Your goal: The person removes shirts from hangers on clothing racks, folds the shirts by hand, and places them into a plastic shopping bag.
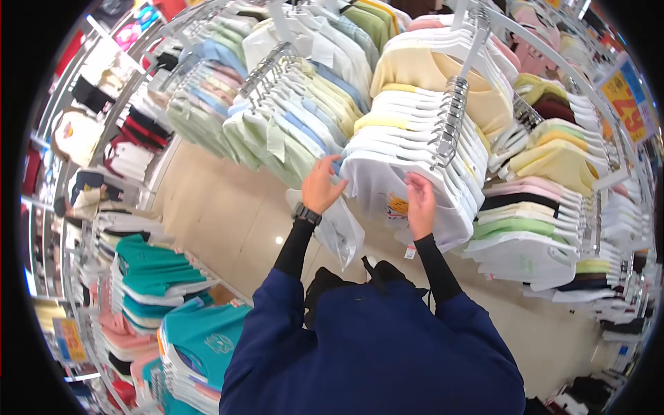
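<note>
My left hand (324,185), with a dark watch at its wrist, is at the left edge of a hanging white T-shirt (373,181), fingers apart. A translucent plastic bag (339,232) hangs just under that hand; whether a finger hooks it is hidden. My right hand (420,200) is raised in front of the same shirt, beside its orange print (398,204), fingers close together. A small price tag (410,252) dangles below the right hand. The shirt is the front one of a row on white hangers along a metal rail (449,121).
Pale green and blue shirts (277,142) hang to the left of the row, pink, black and green ones (526,214) to the right. Teal shirts (200,332) hang at the lower left. Beige floor (214,200) shows between racks. A yellow price sign (626,107) stands at the right.
</note>
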Available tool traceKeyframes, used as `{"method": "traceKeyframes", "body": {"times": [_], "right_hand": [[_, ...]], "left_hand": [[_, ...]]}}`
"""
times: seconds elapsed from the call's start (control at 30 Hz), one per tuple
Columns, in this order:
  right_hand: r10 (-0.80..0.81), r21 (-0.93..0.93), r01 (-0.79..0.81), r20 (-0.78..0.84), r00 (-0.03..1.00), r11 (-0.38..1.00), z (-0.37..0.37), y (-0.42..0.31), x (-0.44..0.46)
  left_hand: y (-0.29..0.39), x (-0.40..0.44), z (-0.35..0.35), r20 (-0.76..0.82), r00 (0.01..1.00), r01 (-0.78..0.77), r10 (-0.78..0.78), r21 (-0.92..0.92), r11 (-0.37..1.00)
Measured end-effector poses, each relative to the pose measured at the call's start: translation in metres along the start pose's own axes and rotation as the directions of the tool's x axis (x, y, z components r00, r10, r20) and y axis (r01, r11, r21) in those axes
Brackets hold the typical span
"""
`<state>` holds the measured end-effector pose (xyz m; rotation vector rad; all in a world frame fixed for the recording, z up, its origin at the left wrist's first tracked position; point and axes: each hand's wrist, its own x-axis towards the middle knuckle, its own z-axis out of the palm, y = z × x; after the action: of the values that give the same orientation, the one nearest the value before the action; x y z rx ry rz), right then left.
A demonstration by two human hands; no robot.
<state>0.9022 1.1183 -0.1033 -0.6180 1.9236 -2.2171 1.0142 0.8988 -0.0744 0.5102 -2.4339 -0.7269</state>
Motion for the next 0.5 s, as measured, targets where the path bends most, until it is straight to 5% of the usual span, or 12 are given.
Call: {"method": "traceKeyframes", "body": {"times": [0.1,0.2,0.5], "right_hand": [[0.111,0.152,-0.110,0.003,0.994,0.982,0.022,0.004,0.003],[0.345,0.537,-0.262,-0.059,0.937,0.802,0.049,-0.008,0.010],[0.484,0.433,-0.430,-0.017,0.875,0.792,0.056,-0.025,-0.003]], "left_hand": [[-0.028,0.037,0.021,0.119,0.989,-0.084,0.083,0.002,0.996],[-0.044,0.054,0.040,0.215,0.973,-0.076,0.080,-0.025,0.997],[-0.074,0.026,0.024,0.216,0.946,-0.172,0.242,-0.297,0.939]]}}
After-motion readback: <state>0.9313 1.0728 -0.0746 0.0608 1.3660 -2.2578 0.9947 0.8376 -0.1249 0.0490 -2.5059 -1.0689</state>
